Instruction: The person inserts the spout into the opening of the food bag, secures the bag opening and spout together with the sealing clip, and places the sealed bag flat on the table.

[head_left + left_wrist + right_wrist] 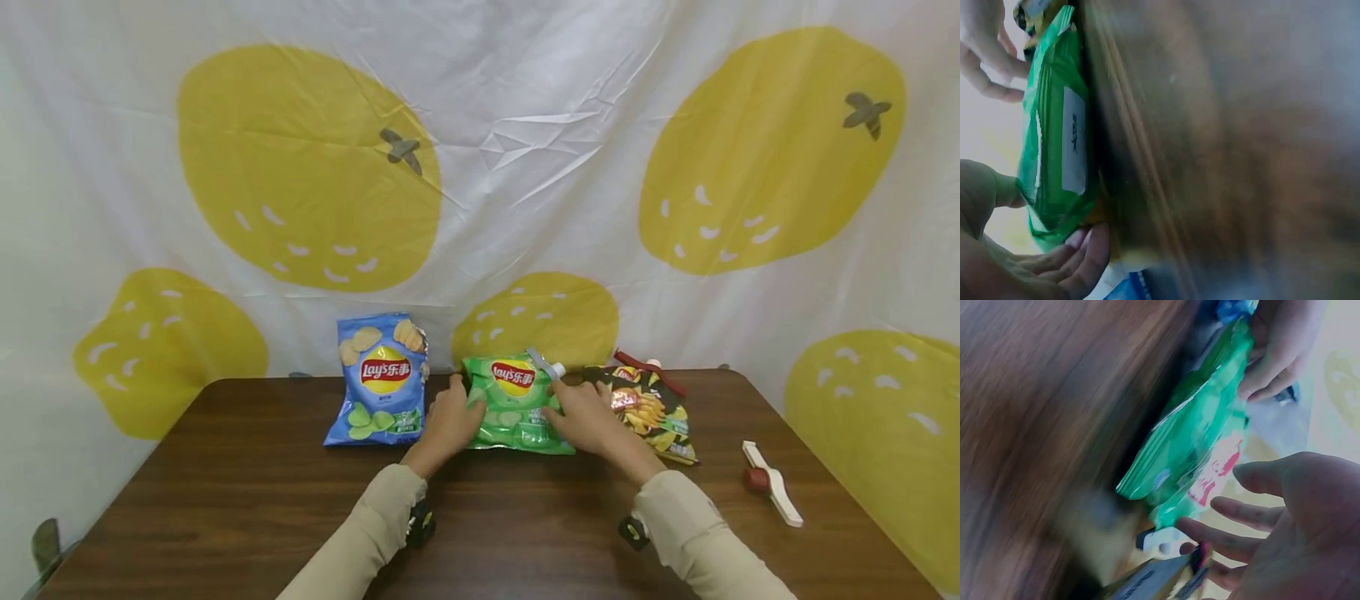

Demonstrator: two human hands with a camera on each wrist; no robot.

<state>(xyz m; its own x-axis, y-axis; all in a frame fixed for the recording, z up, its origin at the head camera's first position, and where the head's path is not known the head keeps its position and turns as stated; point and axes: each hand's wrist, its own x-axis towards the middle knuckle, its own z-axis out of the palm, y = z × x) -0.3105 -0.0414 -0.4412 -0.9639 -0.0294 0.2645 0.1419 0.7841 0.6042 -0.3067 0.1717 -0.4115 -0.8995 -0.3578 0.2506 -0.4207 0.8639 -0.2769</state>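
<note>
A green Lay's chip bag (513, 417) lies at the table's back, face up, with a grey bag clip (540, 362) with a white cap across its upper right corner. My left hand (452, 414) holds the bag's left side; the left wrist view has the thumb on one face and the fingers (1092, 253) curled round the other. At the right side is my right hand (588, 414). Its fingers (1244, 515) are spread and fairly straight in the right wrist view, close to the bag; whether they touch it I cannot tell.
Left of the green bag, a blue chip bag (378, 379) leans near the curtain. On the right lies a black chip bag (645, 408) with a red clip (649, 372) along its top. A white clip with a red cap (784, 498) rests near the table's right edge.
</note>
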